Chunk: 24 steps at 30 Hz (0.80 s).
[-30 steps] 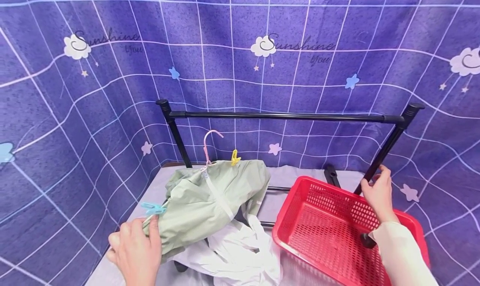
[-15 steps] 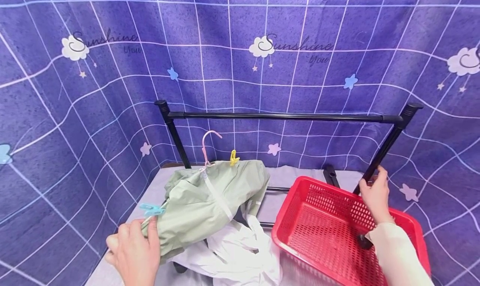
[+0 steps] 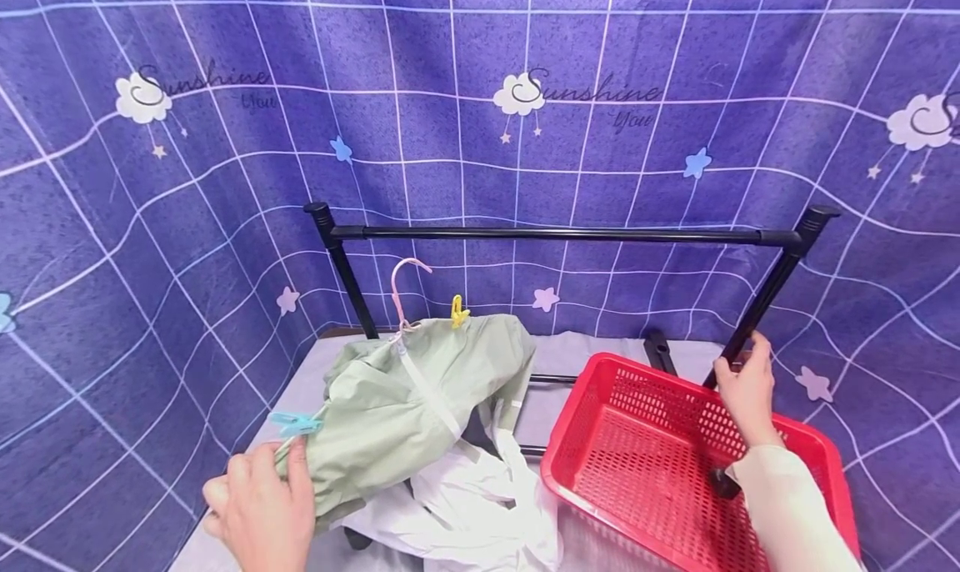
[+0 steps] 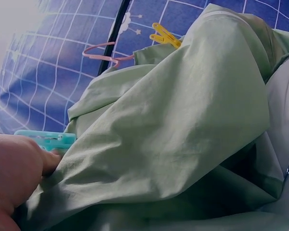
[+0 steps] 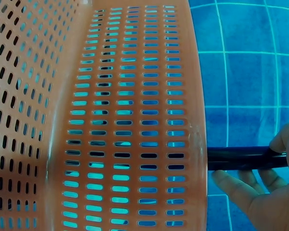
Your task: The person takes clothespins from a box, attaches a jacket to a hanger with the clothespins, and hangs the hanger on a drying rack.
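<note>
My left hand [image 3: 262, 501] pinches the left end of a light green garment [image 3: 420, 397] between thumb and fingers, just below a light blue clothespin [image 3: 296, 423]. A pink hanger [image 3: 400, 301] sits in the garment, its hook sticking up at the top. Beside the hook a yellow clothespin [image 3: 459, 311] is clipped to the cloth; the left wrist view shows both clothespins too. At the right, my right hand [image 3: 750, 388] grips the black post [image 3: 772, 293] of a clothes rack, behind the basket's far rim. In the right wrist view, thumb and fingers lie on either side of that post [image 5: 231, 159].
A red perforated basket [image 3: 566, 405] stands at the right, under my right forearm. White cloth [image 3: 487, 505] lies below the green garment. The rack's crossbar [image 3: 562, 234] spans the back, with a purple curtain [image 3: 600, 155] behind it. The table cover [image 3: 558, 347] is pale.
My left hand, the green garment and the hanger's hook have shifted slightly left. The right hand keeps its grip on the rack's post. The head view has turned a little.
</note>
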Each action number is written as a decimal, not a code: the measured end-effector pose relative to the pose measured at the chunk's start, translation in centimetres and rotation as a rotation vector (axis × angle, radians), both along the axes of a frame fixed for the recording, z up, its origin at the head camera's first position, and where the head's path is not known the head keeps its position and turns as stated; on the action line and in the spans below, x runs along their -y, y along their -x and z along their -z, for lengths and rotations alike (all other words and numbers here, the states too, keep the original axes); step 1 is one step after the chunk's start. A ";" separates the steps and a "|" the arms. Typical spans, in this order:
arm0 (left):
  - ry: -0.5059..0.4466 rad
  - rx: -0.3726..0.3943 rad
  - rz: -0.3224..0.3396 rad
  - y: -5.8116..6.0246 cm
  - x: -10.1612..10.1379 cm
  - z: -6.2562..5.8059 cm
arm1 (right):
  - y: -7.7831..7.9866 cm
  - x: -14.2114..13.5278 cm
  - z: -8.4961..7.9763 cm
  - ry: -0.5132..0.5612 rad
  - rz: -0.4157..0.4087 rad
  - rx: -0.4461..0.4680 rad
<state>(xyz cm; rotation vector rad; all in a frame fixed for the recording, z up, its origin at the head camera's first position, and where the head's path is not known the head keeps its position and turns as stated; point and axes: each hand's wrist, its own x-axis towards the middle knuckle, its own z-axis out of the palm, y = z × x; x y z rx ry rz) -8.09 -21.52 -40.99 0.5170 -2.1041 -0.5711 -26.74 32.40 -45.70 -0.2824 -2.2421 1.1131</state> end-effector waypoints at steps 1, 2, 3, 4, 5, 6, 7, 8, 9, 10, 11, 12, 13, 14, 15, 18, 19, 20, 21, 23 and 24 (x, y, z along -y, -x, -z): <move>-0.003 -0.004 -0.002 0.0 0.0 0.0 | 0.0 0.0 0.0 -0.002 0.001 -0.004; -0.006 -0.010 -0.004 0.0 -0.1 -0.1 | 0.1 0.0 0.1 -0.003 0.001 -0.008; -0.007 -0.014 -0.006 0.0 -0.1 -0.1 | 0.1 0.0 0.1 -0.003 -0.001 -0.013; -0.009 -0.018 -0.009 0.0 -0.1 -0.1 | 0.1 0.0 0.1 -0.002 -0.002 -0.017; -0.011 -0.020 -0.012 0.0 -0.1 -0.1 | 0.1 0.0 0.1 -0.002 -0.004 -0.021; -0.015 -0.018 -0.016 0.1 -0.1 -0.1 | 0.1 0.0 0.1 -0.003 -0.006 -0.025; -0.017 -0.020 -0.020 0.1 -0.1 -0.1 | 0.1 0.0 0.1 -0.001 -0.007 -0.027; -0.021 -0.021 -0.024 0.1 -0.1 -0.2 | 0.1 0.0 0.1 0.000 -0.008 -0.030; -0.024 -0.024 -0.026 0.2 0.0 -0.2 | 0.1 0.0 0.1 -0.001 -0.006 -0.031; -0.026 -0.029 -0.029 0.3 0.0 -0.1 | 0.1 0.0 0.2 -0.001 -0.004 -0.030; -0.028 -0.035 -0.032 0.3 0.0 -0.1 | 0.1 0.0 0.2 -0.003 -0.001 -0.028; -0.031 -0.042 -0.034 0.4 0.0 -0.2 | 0.2 0.0 0.2 -0.002 0.003 -0.025; -0.033 -0.052 -0.035 0.4 0.0 -0.2 | 0.2 0.0 0.1 -0.002 0.006 -0.025; -0.034 -0.061 -0.035 0.4 0.0 -0.3 | 0.2 0.0 0.2 -0.003 0.007 -0.025; -0.036 -0.067 -0.036 0.5 0.0 -0.3 | 0.2 0.0 0.1 -0.003 0.009 -0.025; -0.039 -0.090 -0.034 0.6 -0.1 -0.5 | 0.2 0.0 0.1 -0.002 0.007 -0.028; -0.040 -0.094 -0.034 0.6 -0.1 -0.5 | 0.2 -0.1 0.1 -0.004 0.006 -0.030; -0.041 -0.096 -0.034 0.6 -0.1 -0.6 | 0.3 -0.1 0.2 -0.004 0.007 -0.029; -0.043 -0.096 -0.034 0.6 -0.2 -0.6 | 0.3 -0.1 0.2 -0.004 0.008 -0.028; -0.050 -0.090 -0.034 0.7 -0.2 -0.7 | 0.3 -0.1 0.2 -0.007 0.012 -0.021; -0.055 -0.085 -0.035 0.7 -0.2 -0.7 | 0.3 -0.1 0.2 -0.006 0.014 -0.017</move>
